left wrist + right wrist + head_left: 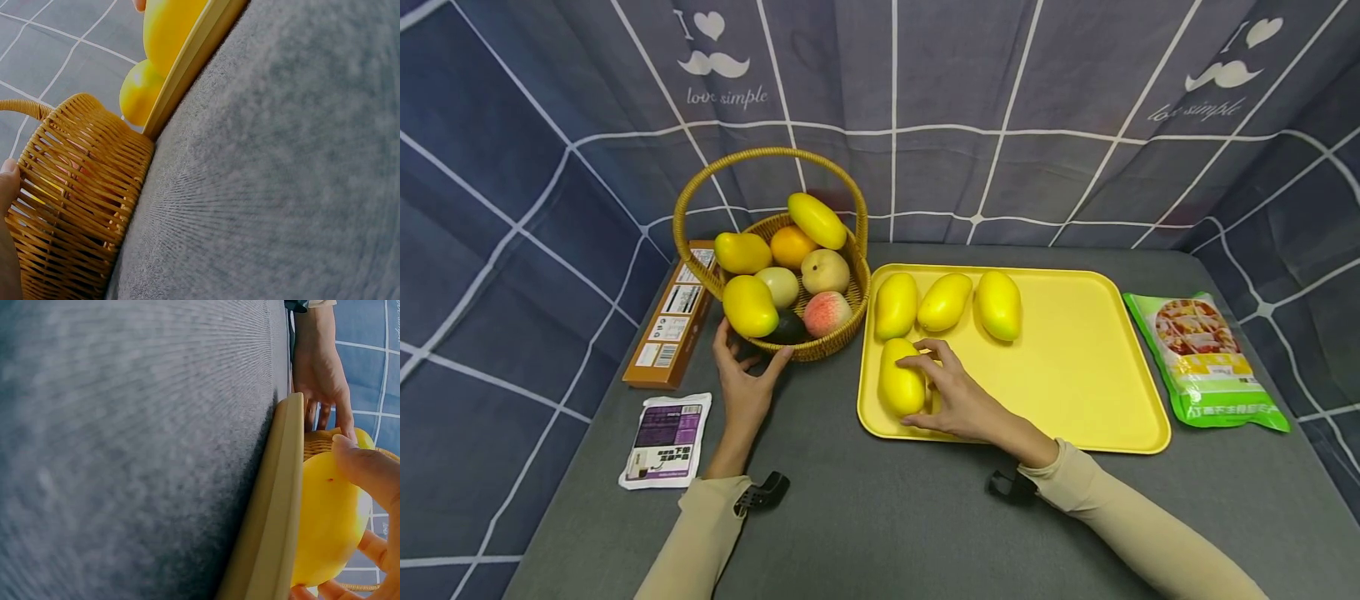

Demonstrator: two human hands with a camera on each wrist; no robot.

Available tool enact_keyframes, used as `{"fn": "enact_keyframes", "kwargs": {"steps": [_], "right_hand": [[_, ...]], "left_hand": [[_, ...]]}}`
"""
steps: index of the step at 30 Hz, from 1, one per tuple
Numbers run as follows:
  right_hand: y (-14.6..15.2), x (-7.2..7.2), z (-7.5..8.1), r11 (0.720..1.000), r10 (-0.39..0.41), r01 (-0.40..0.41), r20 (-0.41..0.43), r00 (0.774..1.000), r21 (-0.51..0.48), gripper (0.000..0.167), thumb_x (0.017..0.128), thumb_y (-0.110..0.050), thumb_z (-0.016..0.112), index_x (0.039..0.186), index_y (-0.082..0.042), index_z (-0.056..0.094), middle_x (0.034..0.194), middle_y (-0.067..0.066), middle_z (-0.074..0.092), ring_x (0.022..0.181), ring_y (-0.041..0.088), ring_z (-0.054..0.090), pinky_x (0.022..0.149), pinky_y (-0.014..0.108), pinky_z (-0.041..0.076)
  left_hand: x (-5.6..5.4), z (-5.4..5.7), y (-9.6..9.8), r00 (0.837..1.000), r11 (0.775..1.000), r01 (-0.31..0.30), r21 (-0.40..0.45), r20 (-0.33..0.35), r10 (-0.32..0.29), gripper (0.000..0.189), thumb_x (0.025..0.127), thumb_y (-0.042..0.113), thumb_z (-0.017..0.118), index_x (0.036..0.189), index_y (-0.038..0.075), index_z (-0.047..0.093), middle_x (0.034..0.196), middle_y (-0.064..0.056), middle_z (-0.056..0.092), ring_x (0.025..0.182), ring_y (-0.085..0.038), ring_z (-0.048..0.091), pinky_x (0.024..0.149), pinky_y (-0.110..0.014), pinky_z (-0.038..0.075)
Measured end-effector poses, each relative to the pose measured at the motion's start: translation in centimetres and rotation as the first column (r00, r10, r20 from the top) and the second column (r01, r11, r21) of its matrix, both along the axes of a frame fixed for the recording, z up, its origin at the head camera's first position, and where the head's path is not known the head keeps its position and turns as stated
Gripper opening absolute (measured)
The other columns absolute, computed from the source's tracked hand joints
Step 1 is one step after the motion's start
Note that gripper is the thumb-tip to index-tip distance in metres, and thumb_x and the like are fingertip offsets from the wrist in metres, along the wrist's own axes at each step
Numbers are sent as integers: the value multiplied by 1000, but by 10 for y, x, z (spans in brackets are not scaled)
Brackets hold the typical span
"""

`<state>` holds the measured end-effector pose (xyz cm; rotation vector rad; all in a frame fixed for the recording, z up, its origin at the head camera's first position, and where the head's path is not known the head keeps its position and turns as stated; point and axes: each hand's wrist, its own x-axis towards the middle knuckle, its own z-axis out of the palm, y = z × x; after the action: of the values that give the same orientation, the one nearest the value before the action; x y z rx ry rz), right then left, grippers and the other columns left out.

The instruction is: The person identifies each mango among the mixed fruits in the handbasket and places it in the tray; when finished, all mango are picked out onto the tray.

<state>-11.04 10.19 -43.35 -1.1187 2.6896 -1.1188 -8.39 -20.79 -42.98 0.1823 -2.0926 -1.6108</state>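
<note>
My right hand (958,396) grips a yellow mango (901,379) at the tray's front left, thumb and fingers on its sides. In the right wrist view, the thumb (369,464) lies across the gripped mango (328,519). Behind it on the yellow tray (1060,367), three more mangoes (943,302) form a row. My left hand (745,387) rests against the front left of the wicker basket (820,348), fingers spread; its thumb (9,178) touches the weave. Mangoes (750,307), an orange (792,247), a peach (827,313) and other fruit fill the basket.
An orange-brown box (666,333) lies left of the basket, and a white-and-purple pouch (666,442) lies in front of it. A green food bag (1213,358) is right of the tray. A grid-patterned curtain (940,108) encloses the grey table (880,517).
</note>
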Motion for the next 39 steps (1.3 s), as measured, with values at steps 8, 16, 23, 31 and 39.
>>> {"fn": "enact_keyframes", "kwargs": {"steps": [8, 16, 23, 31, 39], "right_hand": [[-3, 0, -1, 1000, -10, 10, 27, 1000, 11, 76, 67, -38, 90, 131, -21, 53, 136, 15, 38, 119, 26, 48, 96, 44, 47], [-2, 1, -1, 999, -19, 19, -14, 1000, 48, 76, 68, -43, 89, 133, -24, 54, 137, 14, 39, 123, 27, 44, 97, 46, 47], [0, 2, -1, 999, -8, 9, -24, 1000, 48, 75, 70, -42, 88, 134, -24, 54, 139, 14, 39, 126, 29, 41, 98, 47, 46], [2, 1, 2, 999, -7, 10, -71, 997, 45, 76, 69, -41, 88, 134, -22, 54, 139, 15, 38, 130, 31, 40, 99, 49, 45], [-8, -11, 25, 1000, -4, 5, -85, 996, 12, 75, 72, -38, 88, 136, -22, 53, 144, 16, 36, 134, 30, 35, 103, 51, 41]], "left_hand": [[1, -1, 0, 1000, 1000, -8, -2, 1, 8, 92, 82, 4, 76, 153, 1, 17, 154, -20, 24, 136, -31, 36, 96, -48, 39], [2, 0, 0, 1000, 1000, -4, -1, -7, 4, 92, 82, 3, 76, 153, 1, 17, 153, -20, 25, 136, -32, 36, 96, -50, 38], [2, 0, 0, 1000, 1000, 5, 3, -10, -5, 92, 82, 2, 75, 153, 0, 17, 154, -20, 24, 136, -33, 36, 96, -51, 38], [0, -2, 0, 1000, 1000, 16, 11, -20, -16, 92, 82, 2, 75, 153, 0, 16, 154, -20, 23, 136, -33, 36, 96, -51, 39], [-1, -1, -1, 1000, 1000, 9, 14, -17, -9, 93, 81, 1, 76, 153, 0, 17, 154, -21, 23, 135, -33, 36, 96, -52, 39]]}}
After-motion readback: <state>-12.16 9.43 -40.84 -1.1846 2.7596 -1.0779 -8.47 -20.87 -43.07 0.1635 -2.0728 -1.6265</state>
